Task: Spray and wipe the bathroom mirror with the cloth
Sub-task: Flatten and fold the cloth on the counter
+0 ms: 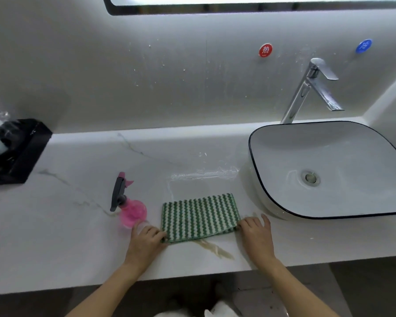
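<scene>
Far to the left of both hands, a glossy black tray (pixel 30 152) holds clear-wrapped toiletries at the end of the white marble-look countertop (pixel 55 225). Just beyond the left hand (pixel 144 239) stands the spray bottle (pixel 127 205): a round translucent pink plastic body with a grey trigger head. It looks light and rigid, possibly slick if wet, and is best taken round the neck under the trigger.

The left hand pinches the near left corner of the cloth (pixel 200 216), fingers curled onto its edge. The cloth lies folded flat between the hands, a green-and-white zigzag weave with a fluffy pile. It is probably soft, limp and light, so it would droop if lifted by one corner; gripping the folded edges or bunching it seems safer.

The right hand (pixel 256 234) pinches the near right corner, its outer fingers lying looser.

Beyond the cloth a streak of water (pixel 204 175) glistens. Right of the right hand sits a glazed white basin (pixel 272 202) with a dark rim, and a chrome tap (pixel 306 90). The mirror (pixel 238 3) hangs high above.
</scene>
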The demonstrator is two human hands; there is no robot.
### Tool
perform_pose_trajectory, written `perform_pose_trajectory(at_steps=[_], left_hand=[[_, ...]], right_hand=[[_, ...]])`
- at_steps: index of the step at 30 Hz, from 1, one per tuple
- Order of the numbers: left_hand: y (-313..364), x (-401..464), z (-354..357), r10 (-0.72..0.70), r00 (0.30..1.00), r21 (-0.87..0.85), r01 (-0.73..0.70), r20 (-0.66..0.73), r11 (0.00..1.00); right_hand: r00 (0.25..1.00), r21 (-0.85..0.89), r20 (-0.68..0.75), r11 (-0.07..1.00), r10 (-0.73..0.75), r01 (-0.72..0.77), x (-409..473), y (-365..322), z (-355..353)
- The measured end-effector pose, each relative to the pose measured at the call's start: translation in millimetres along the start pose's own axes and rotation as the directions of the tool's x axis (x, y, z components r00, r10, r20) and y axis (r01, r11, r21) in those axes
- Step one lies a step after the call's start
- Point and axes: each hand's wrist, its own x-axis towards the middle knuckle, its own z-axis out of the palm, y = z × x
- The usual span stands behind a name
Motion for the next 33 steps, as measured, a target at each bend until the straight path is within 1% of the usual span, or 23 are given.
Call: perform_pose_trajectory(at_steps=[4, 10, 13, 15, 16, 18, 21, 23, 28, 31, 33], left_hand=[[0.8, 5.7, -5.7, -0.022, 1.000, -0.002, 0.022, 0.020, 1.000], [1.9, 11.6, -11.8, 0.081, 0.995, 0.011, -0.080, -0.057, 0.997], [0.0, 7.5, -13.4, 0.094, 0.991, -0.048, -0.099, -0.096, 0.994], [2.0, 6.6, -16.2, 0.104, 0.990, -0.052, -0.110, -0.095, 0.993], [3.8, 6.6, -18.3, 0.101, 0.990, -0.056, -0.107, -0.094, 0.993], [7.5, 8.6, -25.9, 0.079, 0.991, -0.115, -0.091, -0.108, 0.989], [12.9, 20.7, -45.1, 0.042, 0.977, -0.225, -0.090, -0.207, 0.970], [18.4, 32.4, -63.1, 0.049, 0.961, -0.237, -0.117, -0.274, 0.964], [25.6, 62.3, -113.1, 0.048, 0.879, -0.188, -0.155, -0.475, 0.970], [19.1, 74.8, -142.7, 0.098, 0.842, -0.116, -0.187, -0.530, 0.976], [9.9, 81.1, -159.0, 0.109, 0.835, -0.078, -0.178, -0.539, 0.981]], right_hand=[[0.999, -0.027, -0.021, 0.999, -0.043, 0.042, 1.8, 0.3, -4.0], [0.997, -0.051, -0.022, 0.996, -0.070, 0.069, 6.4, 7.6, -8.5], [0.996, -0.067, -0.010, 0.994, -0.093, 0.092, 9.0, 7.9, -11.1], [0.995, -0.068, -0.010, 0.992, -0.104, 0.103, 11.2, 7.1, -11.5], [0.994, -0.061, -0.010, 0.993, -0.106, 0.105, 12.8, 5.8, -12.5], [0.994, -0.029, -0.014, 0.994, -0.106, 0.105, 17.3, 0.2, -17.7], [0.991, 0.021, -0.061, 0.992, -0.122, 0.123, 32.3, -10.1, -27.8], [0.985, 0.022, -0.114, 0.991, -0.127, 0.130, 49.9, -14.4, -33.6], [0.968, 0.048, -0.231, 0.993, -0.094, 0.108, 98.1, -11.8, -57.3], [0.947, 0.087, -0.317, 0.993, -0.045, 0.077, 122.4, -3.8, -77.7], [0.936, 0.101, -0.353, 0.994, -0.013, 0.052, 137.1, 3.2, -88.7]])
